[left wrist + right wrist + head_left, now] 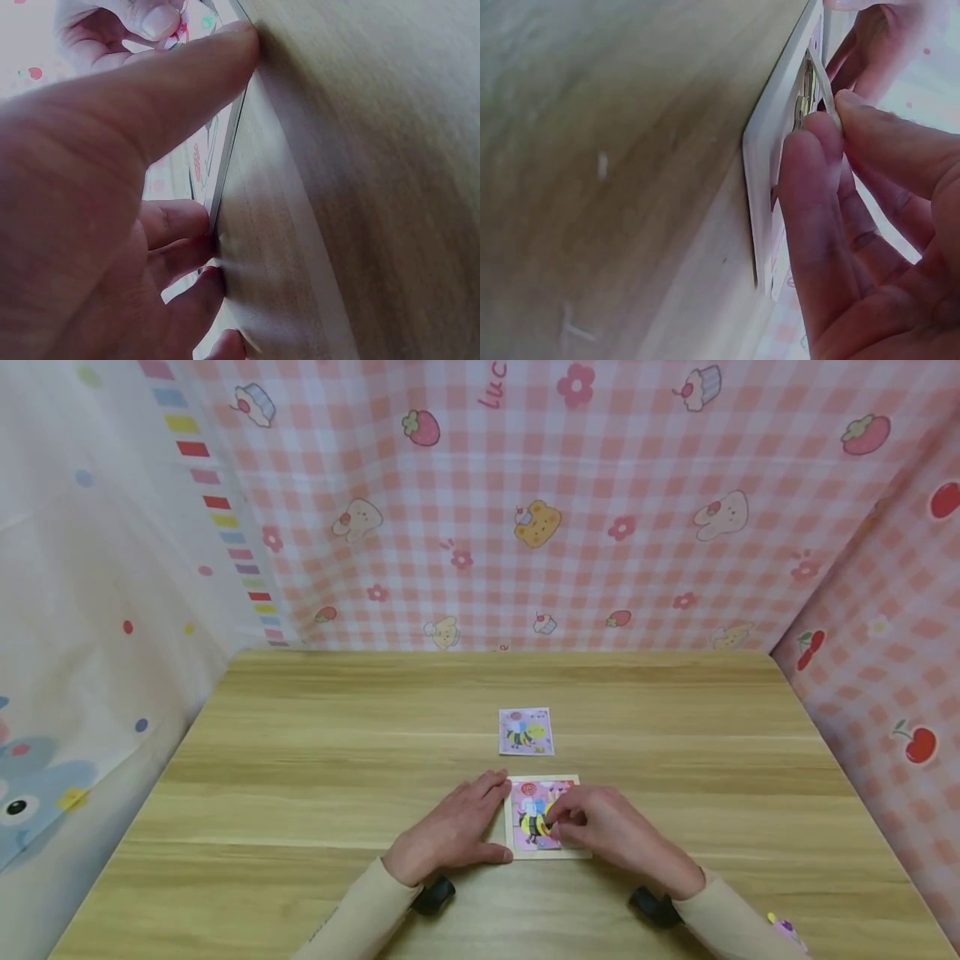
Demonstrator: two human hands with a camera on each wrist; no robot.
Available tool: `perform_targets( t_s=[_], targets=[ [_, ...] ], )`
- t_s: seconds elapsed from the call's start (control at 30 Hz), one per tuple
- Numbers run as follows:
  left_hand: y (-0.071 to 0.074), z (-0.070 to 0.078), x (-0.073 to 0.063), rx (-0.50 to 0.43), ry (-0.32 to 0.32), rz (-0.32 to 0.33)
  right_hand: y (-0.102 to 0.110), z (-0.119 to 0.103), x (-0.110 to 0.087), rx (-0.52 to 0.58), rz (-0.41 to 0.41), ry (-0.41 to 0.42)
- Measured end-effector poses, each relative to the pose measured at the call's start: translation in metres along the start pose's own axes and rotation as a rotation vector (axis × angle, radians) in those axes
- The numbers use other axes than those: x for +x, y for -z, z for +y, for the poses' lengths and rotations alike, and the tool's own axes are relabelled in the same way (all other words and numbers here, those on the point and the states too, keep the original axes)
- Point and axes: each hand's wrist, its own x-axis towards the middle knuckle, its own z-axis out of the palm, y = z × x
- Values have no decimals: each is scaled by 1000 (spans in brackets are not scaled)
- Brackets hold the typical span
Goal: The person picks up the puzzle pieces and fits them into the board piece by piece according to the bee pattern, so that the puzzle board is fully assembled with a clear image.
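Observation:
A square bee jigsaw board (551, 855) with a pale wooden rim lies on the table, pink and yellow pieces inside it. My left hand (461, 827) lies at its left side, thumb by the near corner and fingertips by the far corner. In the left wrist view the thumb (187, 67) extends along the board's edge. Over the right part of the board, my right hand (600, 827) pinches a thin puzzle piece (824, 88) between thumb and fingers. That piece is tilted up from the board in the right wrist view, its printed face mostly hidden.
A square picture card (526, 732) with the same bee lies just beyond the board. A loose purple and yellow piece (786, 931) sits near the right forearm. Patterned cloths (525, 527) hang behind and beside the wooden table (337, 735).

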Motion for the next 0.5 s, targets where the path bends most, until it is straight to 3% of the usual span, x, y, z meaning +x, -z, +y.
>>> perform_targets(
  t_s=[0.5],
  targets=[
    [0,-2,0,-12,-7,6,-3,-6,1,-180,-6,25]
  ],
)
